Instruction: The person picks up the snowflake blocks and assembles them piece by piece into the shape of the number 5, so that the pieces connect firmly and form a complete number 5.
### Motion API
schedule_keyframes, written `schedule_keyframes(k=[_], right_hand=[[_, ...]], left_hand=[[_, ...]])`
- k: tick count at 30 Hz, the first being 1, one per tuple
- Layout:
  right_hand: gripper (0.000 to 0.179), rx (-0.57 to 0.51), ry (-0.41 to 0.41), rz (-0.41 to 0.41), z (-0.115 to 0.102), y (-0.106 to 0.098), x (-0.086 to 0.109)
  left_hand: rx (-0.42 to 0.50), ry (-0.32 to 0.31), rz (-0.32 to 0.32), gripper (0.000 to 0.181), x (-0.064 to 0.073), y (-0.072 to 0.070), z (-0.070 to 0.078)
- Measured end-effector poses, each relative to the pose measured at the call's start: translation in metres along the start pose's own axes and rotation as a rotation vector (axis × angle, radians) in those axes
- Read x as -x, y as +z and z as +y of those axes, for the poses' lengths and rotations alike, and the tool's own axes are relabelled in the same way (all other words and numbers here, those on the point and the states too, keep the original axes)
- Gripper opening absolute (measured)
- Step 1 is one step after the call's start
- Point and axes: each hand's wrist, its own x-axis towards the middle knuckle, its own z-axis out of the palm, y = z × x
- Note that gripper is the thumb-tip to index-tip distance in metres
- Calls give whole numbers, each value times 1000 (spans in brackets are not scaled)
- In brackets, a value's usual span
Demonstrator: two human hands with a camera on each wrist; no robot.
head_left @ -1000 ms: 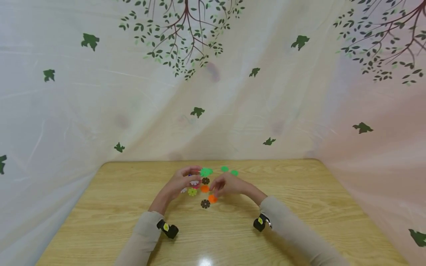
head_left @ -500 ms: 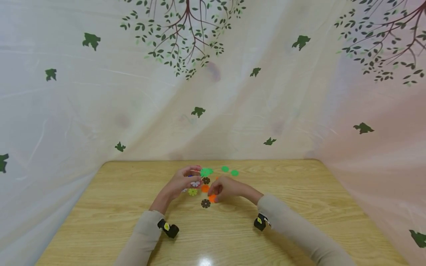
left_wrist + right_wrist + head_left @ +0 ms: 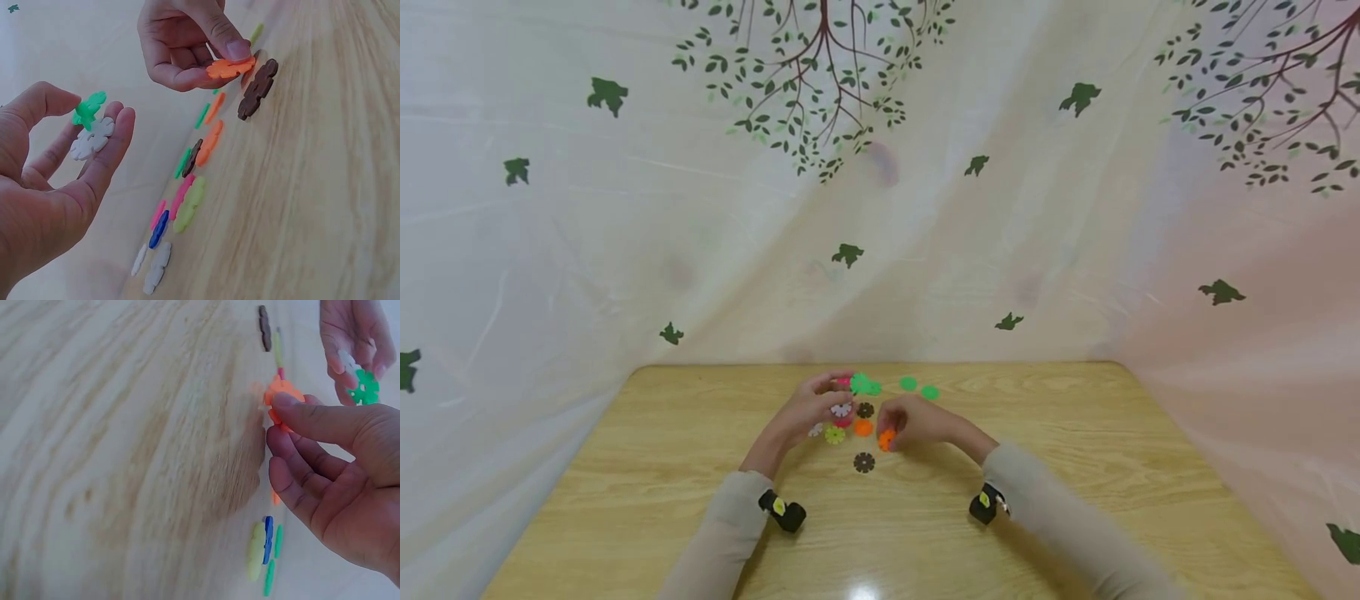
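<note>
Above the far middle of the table, my left hand (image 3: 801,417) holds a green interlocking flower disc (image 3: 90,110) joined to a white flower disc (image 3: 94,139). Thumb and fingers pinch the pair from either side. To its right, my right hand (image 3: 919,419) pinches an orange flower disc (image 3: 281,400) between thumb and fingers. The orange disc is raised off the tabletop, apart from the joined pair. Just below it on the wood lies a dark brown disc (image 3: 864,462). Another orange disc (image 3: 863,427) lies between the hands.
More flower discs lie on the wooden table (image 3: 700,433): a yellow-green one (image 3: 834,435), a second brown one (image 3: 865,410), two green ones at the back, plus pink, blue and white ones near the left hand. A leaf-printed sheet (image 3: 917,275) hangs behind the table.
My right hand has reached the front orange disc, pinched it and lifted it from the table. The left hand stays nearly in place, its green disc tilting slightly.
</note>
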Motion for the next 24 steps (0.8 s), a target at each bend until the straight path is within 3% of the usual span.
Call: schedule_keyframes(k=[9,19,24], right_hand=[[15,-118,44,86,12,-8,4],[23,-268,122,320,8,-24,5],[20,-349,116,418,1,-27,3]], left_hand=[[32,-9,3,48,-8,3,2],[15,-20,6,46,-10,1,-2],[-9,-11,-10,43,-9,1,-3]])
